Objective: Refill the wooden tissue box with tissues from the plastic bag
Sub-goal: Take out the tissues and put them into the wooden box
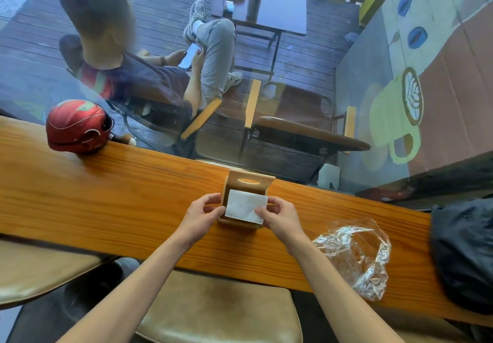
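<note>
Both grips pinching: left hand [203, 212] on tissue box [249, 182], right hand [280, 216] on tissues [245, 205] inside (plastic bag [357, 257] looks empty).

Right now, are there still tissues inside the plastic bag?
No, the plastic bag lies crumpled and empty on the counter, and the white tissues sit in the wooden tissue box.

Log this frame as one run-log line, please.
stage: seating tissues in wooden box | left hand: steadies box | right hand: on tissues | plastic bag: looks empty
</note>
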